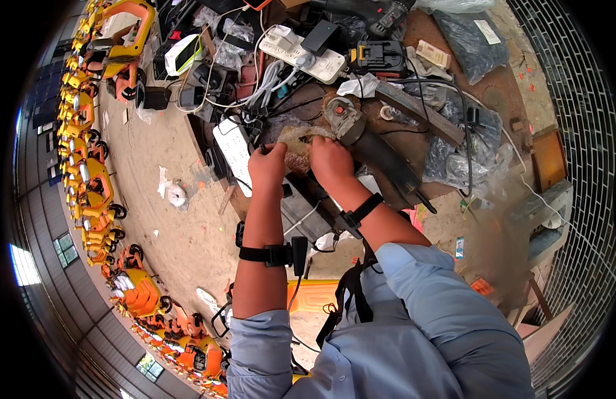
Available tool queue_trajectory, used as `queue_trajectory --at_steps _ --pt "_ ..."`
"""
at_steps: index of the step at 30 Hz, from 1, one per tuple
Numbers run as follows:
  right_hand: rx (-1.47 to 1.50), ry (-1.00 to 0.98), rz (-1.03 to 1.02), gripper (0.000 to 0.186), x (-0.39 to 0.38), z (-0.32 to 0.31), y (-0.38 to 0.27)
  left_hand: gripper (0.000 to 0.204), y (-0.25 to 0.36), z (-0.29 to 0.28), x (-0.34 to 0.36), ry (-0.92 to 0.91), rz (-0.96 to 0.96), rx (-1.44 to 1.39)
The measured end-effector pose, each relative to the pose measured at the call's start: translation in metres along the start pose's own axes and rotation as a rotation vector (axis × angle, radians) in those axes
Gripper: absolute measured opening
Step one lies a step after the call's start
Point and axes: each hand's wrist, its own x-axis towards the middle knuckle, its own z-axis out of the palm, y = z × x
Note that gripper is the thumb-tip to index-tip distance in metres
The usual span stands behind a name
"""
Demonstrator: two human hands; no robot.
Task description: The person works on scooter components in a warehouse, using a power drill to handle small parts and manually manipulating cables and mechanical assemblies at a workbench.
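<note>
Over the near edge of a cluttered workbench, both of my hands are close together at a crumpled, brownish, see-through plastic wrap. My left hand has its fingers closed at the wrap's left side, and a small dark piece shows by its fingertips. On the other side my right hand pinches the wrap's edge with curled fingers. What lies inside the wrap cannot be made out. Just right of my right hand rests a grey and black angle grinder. A white power strip lies left of my left hand.
Another power strip with plugs and tangled cables lies farther back. Beyond the grinder are a battery charger, a metal bar and grey plastic bags. A drill lies at the far edge. Yellow scooters line the left.
</note>
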Motion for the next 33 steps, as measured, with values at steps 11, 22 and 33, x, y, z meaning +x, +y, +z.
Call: queue_trajectory --at_steps 11,22,33 --pt "0.094 0.001 0.026 0.011 0.000 0.002 0.009 0.022 0.003 0.006 -0.004 -0.002 0.015 0.008" --pt "0.016 -0.068 0.046 0.013 0.003 -0.007 0.000 0.024 0.001 0.007 -0.007 0.006 0.027 0.025" --pt "-0.158 0.084 -0.070 0.007 0.001 -0.003 -0.004 0.023 0.002 0.006 -0.006 -0.005 0.027 0.016"
